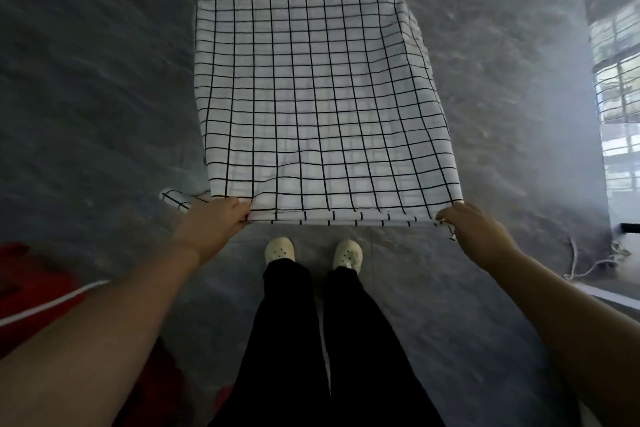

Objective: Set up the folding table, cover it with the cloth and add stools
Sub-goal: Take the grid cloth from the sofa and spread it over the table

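A white cloth with a black grid pattern is spread out flat in front of me and hangs down at its right and far edges. The table under it is fully hidden. My left hand grips the cloth's near left corner, where a loose flap sticks out to the left. My right hand pinches the near right corner. The near hem is pulled taut between both hands, above my feet.
Grey concrete floor lies all around. Something red with a white cord sits at the lower left. At the right are a bright window reflection and a loose white rope. My white shoes stand just under the near hem.
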Demonstrator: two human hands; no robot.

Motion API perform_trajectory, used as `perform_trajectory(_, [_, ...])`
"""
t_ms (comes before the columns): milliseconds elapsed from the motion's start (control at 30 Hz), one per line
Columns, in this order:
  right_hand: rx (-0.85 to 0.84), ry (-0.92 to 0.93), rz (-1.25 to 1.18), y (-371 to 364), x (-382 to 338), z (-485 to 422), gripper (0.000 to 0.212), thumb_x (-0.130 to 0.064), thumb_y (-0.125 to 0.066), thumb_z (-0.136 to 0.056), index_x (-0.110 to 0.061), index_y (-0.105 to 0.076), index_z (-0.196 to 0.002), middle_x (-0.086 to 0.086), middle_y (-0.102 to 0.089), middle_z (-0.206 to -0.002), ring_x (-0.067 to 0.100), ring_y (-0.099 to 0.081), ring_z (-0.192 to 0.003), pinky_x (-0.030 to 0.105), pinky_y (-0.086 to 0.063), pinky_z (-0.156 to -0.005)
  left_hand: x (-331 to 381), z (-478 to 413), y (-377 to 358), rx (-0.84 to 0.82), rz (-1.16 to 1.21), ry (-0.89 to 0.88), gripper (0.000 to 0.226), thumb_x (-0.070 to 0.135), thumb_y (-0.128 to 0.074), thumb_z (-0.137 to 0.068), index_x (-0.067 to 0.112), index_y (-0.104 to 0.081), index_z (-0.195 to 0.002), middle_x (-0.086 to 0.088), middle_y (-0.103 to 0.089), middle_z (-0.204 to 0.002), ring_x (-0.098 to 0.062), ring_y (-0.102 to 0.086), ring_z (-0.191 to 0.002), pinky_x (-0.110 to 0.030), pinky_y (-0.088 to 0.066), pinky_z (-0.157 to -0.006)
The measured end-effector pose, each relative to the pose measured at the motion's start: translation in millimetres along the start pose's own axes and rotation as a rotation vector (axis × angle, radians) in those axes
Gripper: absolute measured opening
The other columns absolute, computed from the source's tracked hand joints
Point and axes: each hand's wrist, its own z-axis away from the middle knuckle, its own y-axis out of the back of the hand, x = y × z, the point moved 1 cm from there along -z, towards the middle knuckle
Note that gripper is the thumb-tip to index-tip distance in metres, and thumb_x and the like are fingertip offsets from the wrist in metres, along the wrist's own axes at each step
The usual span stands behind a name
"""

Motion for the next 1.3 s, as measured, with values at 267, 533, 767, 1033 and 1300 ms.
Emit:
perform_trajectory(267, [-0.171,-0.047,0.023,-59,9,-26,0.041,0.004,-0.045,-0.084,-0.019,-0.059,-0.115,0.003,-0.056,-0.112,0.024,-0.049,-0.109,0.039,-0.047,-0.077,-2,-5,-61,-0.122,0.037,0.072,0.015,0.027,-0.058,-0.088,0.018,-0.059,-0.099,-0.002,-0.06,-0.09,-0.022,-0.057,-0.078,-0.029,-0.033,-0.055])
perform_trajectory(533, [-0.373,-0.141,0.072,-103,12,-58,0.04,0.0,-0.044,-0.085,-0.024,-0.058,-0.114,0.001,-0.057,-0.117,0.022,-0.05,-0.112,0.037,-0.045,-0.084,-7,-16,-115,-0.306,0.041,0.129,0.02,0.028,-0.051,-0.092,0.017,-0.056,-0.108,-0.003,-0.058,-0.096,-0.022,-0.056,-0.081,-0.032,-0.038,-0.056])
perform_trajectory(767, [-0.235,-0.168,-0.091,-72,-31,-118,0.031,-0.013,-0.048,-0.09,-0.017,-0.057,-0.119,0.005,-0.055,-0.125,0.027,-0.048,-0.119,0.04,-0.044,-0.092,-24,-64,-95,-0.275,0.09,0.215,0.058,0.045,-0.048,-0.091,0.02,-0.033,-0.141,-0.004,-0.045,-0.137,-0.025,-0.045,-0.122,-0.04,-0.041,-0.095])
perform_trajectory(1033, [-0.126,-0.063,-0.094,-40,-81,-241,0.051,-0.02,-0.053,-0.09,-0.018,-0.037,-0.139,0.006,-0.039,-0.142,0.027,-0.034,-0.13,0.04,-0.037,-0.101,-62,-166,-58,-0.159,0.138,0.304,0.072,0.03,-0.052,-0.091,0.019,-0.012,-0.149,-0.008,-0.015,-0.155,-0.027,-0.019,-0.14,-0.048,-0.03,-0.109])
perform_trajectory(1300, [-0.115,-0.155,-0.008,-25,-45,-350,0.094,-0.044,-0.067,-0.08,-0.028,-0.005,-0.149,0.007,0.007,-0.157,0.03,0.009,-0.144,0.053,-0.019,-0.114,-92,-263,-77,-0.245,0.217,0.519,0.091,0.034,-0.069,-0.079,0.029,-0.008,-0.146,-0.005,0.003,-0.156,-0.029,0.0,-0.142,-0.058,-0.032,-0.104])
